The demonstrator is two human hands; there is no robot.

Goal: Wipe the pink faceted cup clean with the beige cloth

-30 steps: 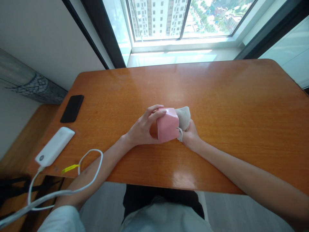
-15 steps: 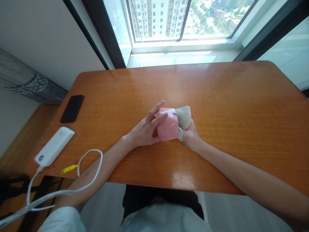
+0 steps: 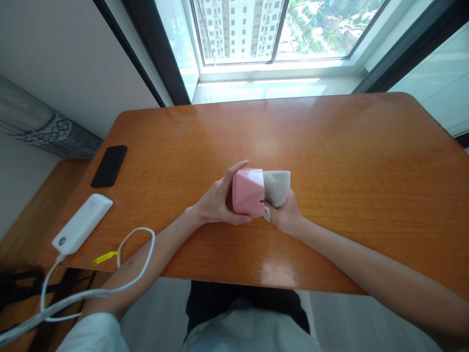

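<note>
A pink faceted container (image 3: 248, 193), glossy and angular with a small notch in its right edge, is held above the near middle of the table. My left hand (image 3: 222, 199) grips it from the left, thumb along the bottom and fingers over the top and far side. My right hand (image 3: 287, 212) is closed on a light grey cloth (image 3: 277, 186) at the container's right side. Part of the cloth sticks up above the hand and a bit hangs below. Whether some cloth goes inside the container is hidden.
On the wooden table (image 3: 348, 171) a black phone (image 3: 109, 166) lies at the left. Nearer is a white power bank (image 3: 82, 224) with a white cable (image 3: 146, 264) looping over my left forearm. A yellow tag (image 3: 105, 257) is on the cable. A window stands beyond the table.
The pink container has turned in my left hand and shifted slightly left and nearer. My left fingers have moved round to its far side. The cloth sits a little lower.
</note>
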